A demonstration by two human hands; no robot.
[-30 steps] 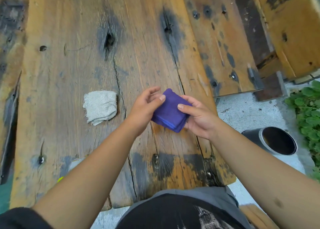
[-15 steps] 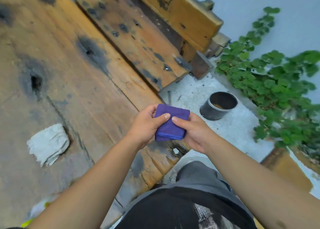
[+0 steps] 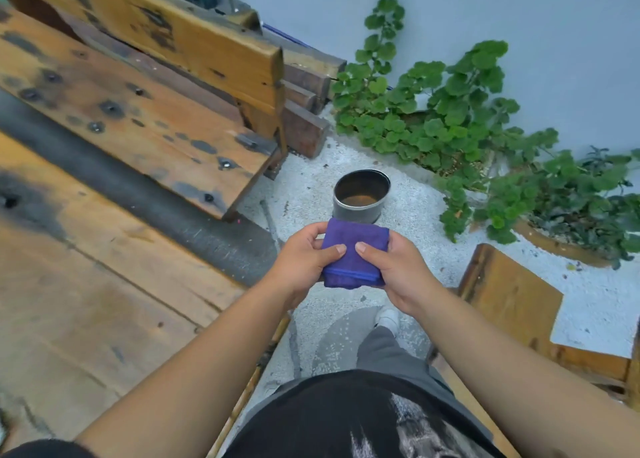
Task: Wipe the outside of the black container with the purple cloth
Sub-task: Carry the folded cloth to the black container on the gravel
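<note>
Your left hand [image 3: 304,260] and right hand [image 3: 398,267] are both pinching the folded purple cloth [image 3: 353,249], thumbs on top and fingers curled under its two sides, and you hold it in the air above the ground, past the end of the wooden table [image 3: 104,284]. The black container [image 3: 360,197] stands upright on the pale gravel ground [image 3: 433,249], just beyond the cloth and near the end of the bench [image 3: 156,128], with green plants [image 3: 450,118] to its far right.

The cloth looks soft and light; folded into a pad like this it should stay put in one hand, so you can probably free the other. The container looks like a stiff, smooth-walled cylinder, open at the top, with something brownish in the bottom (whether that is dirt, rust or liquid cannot be told). It is likely light enough for one hand, but the smooth wall may slip. Take it by the rim or wrap your fingers round the wall, keep it upright, and press the cloth against the outside while turning it.
</note>
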